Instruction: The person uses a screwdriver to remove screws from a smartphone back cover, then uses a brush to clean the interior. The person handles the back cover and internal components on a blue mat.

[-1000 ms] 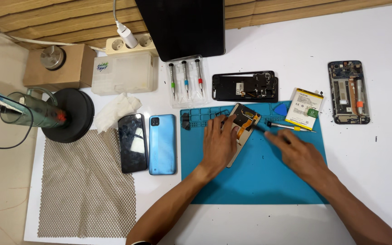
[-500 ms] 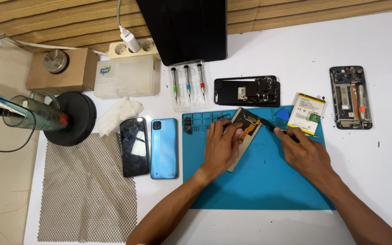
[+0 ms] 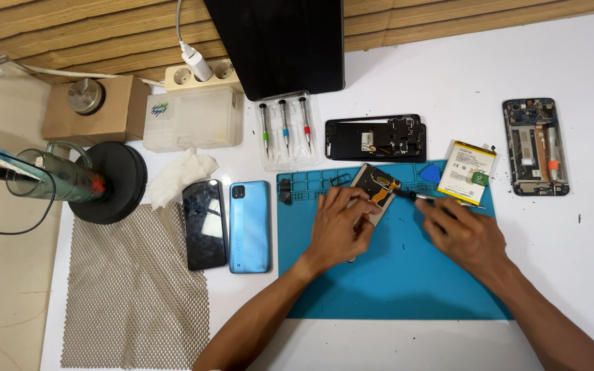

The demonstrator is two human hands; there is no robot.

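My left hand [image 3: 339, 230] holds an opened phone body [image 3: 375, 187] tilted on the blue work mat [image 3: 393, 282], fingers wrapped over its lower part. My right hand [image 3: 463, 235] grips a thin screwdriver [image 3: 415, 196] whose tip touches the phone's exposed inside near an orange flex strip. A white phone battery [image 3: 467, 173] lies just beyond the right hand, partly on the mat's far right corner, next to a small blue pick [image 3: 432, 173].
A black phone frame [image 3: 377, 137] and a clear case of three screwdrivers [image 3: 284, 130] lie behind the mat. A stripped phone chassis [image 3: 535, 146] sits far right. Left of the mat lie a blue phone [image 3: 249, 227], a black phone [image 3: 205, 224], a tissue [image 3: 181, 175], mesh pad [image 3: 135, 285] and round black stand [image 3: 108, 182].
The camera view has shifted slightly. My right hand has edged a little with the screwdriver at the phone; my left hand keeps its hold.
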